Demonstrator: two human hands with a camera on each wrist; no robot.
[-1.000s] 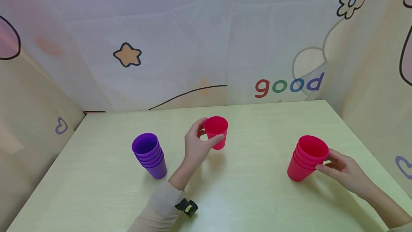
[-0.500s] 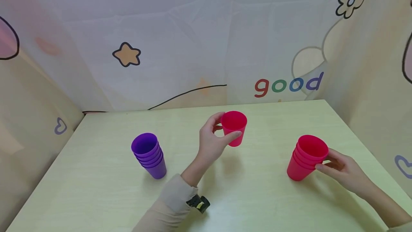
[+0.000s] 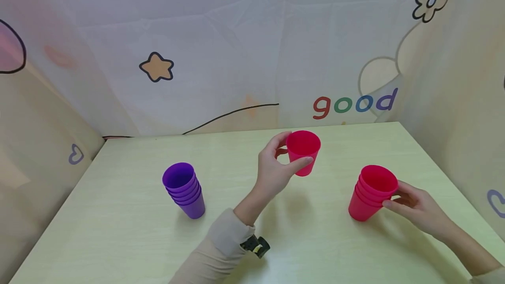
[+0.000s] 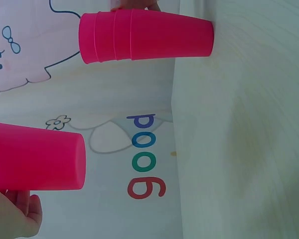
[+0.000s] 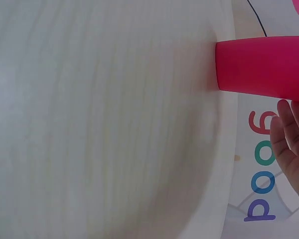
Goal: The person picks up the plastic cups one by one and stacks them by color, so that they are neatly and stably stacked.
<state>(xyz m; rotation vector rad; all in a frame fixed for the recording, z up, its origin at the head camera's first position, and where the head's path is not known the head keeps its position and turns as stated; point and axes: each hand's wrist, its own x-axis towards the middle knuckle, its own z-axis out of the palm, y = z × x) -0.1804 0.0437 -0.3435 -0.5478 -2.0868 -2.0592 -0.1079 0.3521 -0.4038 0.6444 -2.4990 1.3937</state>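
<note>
My left hand (image 3: 274,170) holds a single red plastic cup (image 3: 303,143) upright above the table, thumb across its near side. The left wrist view shows the same cup (image 4: 40,159) from the side, partly cut off. At the right, a stack of nested red cups (image 3: 364,207) stands on the table. My right hand (image 3: 420,209) grips that stack near its rims, with the thumb in front and fingers behind. In the right wrist view, the stack's base (image 5: 254,67) meets the tabletop and my fingers (image 5: 289,127) lie along its side.
A stack of nested purple cups (image 3: 193,205) stands to the left on the pale table (image 3: 118,240). Behind rises a printed cloth backdrop (image 3: 221,69), with further cloth at both sides. A dark device is strapped to my left wrist (image 3: 255,245).
My left hand has carried the single red cup rightward and slightly away, toward the red stack. The red stack and my right hand have shifted slightly left. The purple stack stays put.
</note>
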